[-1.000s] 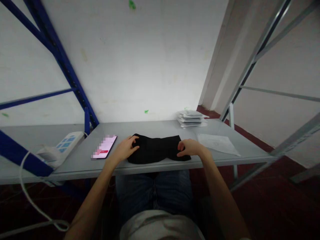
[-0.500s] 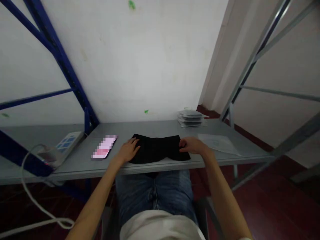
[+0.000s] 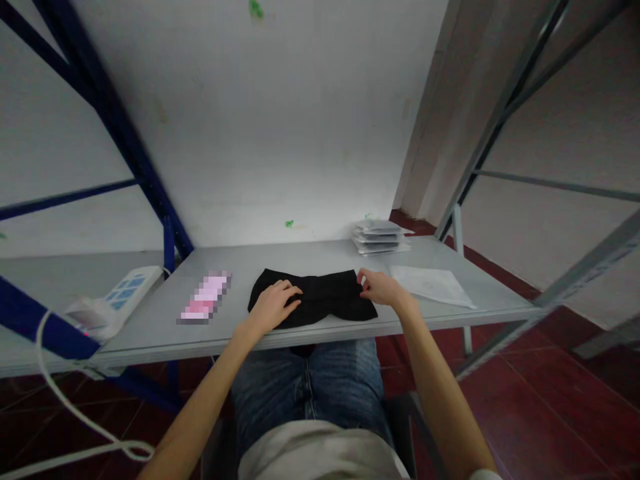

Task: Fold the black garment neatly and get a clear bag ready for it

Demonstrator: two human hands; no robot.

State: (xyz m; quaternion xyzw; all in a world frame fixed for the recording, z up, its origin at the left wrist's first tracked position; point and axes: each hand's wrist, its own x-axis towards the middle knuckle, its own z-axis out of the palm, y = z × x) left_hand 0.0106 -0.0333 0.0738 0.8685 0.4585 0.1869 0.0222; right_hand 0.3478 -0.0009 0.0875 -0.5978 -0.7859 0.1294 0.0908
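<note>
On your left, a phone [image 3: 205, 297] is lying on the gray counter [image 3: 240, 257], showing you a blurry pink screen. Farther left, a white power strip [image 3: 129, 293] is sitting near blue metal bars [image 3: 125, 143], and a white cord [image 3: 65, 400] is hanging down. On your right, flat packets [image 3: 381, 238] are sitting in a pile, and a thin white sheet [image 3: 434, 285] is lying nearer you.

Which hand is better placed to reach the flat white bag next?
Likely the right hand: it is beside the flat white bag, while the left hand is farther off, over the black cloth.
</note>
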